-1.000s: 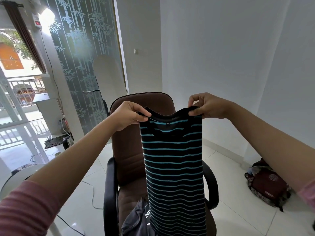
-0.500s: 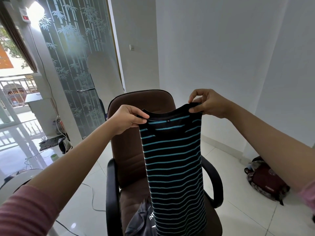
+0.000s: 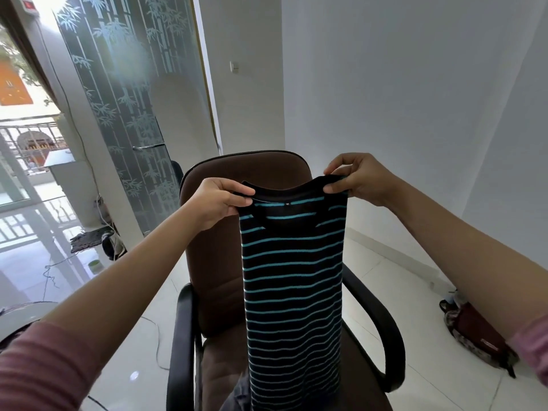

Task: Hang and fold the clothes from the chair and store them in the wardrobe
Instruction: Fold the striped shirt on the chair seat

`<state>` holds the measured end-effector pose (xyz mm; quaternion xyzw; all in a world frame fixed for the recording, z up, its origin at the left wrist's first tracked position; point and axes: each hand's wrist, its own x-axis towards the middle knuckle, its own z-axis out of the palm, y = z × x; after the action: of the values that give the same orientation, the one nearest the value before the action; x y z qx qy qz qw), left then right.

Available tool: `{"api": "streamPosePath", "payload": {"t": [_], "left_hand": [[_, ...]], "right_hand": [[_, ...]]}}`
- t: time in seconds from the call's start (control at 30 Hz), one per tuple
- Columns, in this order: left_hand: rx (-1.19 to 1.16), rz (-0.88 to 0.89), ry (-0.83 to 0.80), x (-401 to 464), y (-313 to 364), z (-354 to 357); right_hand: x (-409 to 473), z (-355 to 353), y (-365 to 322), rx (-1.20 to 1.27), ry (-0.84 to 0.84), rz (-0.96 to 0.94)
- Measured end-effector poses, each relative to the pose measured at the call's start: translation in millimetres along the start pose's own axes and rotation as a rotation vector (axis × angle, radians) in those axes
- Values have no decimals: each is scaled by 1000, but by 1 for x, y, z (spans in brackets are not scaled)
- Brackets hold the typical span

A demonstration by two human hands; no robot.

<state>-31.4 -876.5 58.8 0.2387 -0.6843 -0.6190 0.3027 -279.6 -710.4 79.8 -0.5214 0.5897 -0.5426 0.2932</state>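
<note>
Folding looks barely begun, by my reading: one black knit shirt with thin teal stripes (image 3: 292, 280) hangs lengthwise in front of the brown padded office chair (image 3: 225, 232), pinched at its shoulders by the left hand (image 3: 218, 203) and the right hand (image 3: 360, 178). One dark grey garment (image 3: 235, 396) waits on the seat. No wardrobe or hanger shows, so storing remains.

Black shirt (image 3: 292, 277) with thin teal stripes, centre frame; brown chair (image 3: 219, 247) with black armrests behind it; maroon bag (image 3: 477, 336) lower right; pink striped sleeve (image 3: 41, 369) lower left.
</note>
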Motion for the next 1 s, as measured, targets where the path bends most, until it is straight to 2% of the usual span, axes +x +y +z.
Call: {"api": "streamPosePath", "payload": {"t": [0.3,0.47,0.77,1.0], "left_hand": [[-2,-17,155,93,-7,10],[-4,-16,153,121,-17,11],[-4,-64,30,104,-45,23],[-7,-168,-139,42,-62,48]], "right_hand": [[108,-40,37,60,-90,5],[143,-51,61,88,-159,12],[136,-40,90,164,-337,58],[66,-25,109,227,-408,134]]}}
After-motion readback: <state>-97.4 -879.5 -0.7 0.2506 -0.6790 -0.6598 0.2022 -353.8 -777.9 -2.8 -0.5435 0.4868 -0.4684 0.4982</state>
